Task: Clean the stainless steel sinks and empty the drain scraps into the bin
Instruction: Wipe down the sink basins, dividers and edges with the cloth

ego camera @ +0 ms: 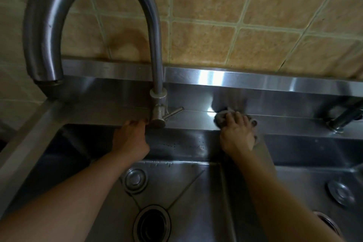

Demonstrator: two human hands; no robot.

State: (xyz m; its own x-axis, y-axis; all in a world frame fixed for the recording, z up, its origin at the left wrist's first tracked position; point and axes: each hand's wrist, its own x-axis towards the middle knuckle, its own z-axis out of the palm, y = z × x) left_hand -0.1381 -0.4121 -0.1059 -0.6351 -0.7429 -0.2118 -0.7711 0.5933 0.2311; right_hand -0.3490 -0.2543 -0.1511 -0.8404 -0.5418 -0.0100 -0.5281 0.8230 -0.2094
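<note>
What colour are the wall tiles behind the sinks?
Mottled tan-orange square wall tiles with pale greenish grout, seen in the head view.

Kitchen: steel sinks [176, 192], faucet [94, 25], tiled wall [235, 25].

No text, label, brand, number or sign can be read anywhere around the gooseneck faucet [94, 25].
</note>
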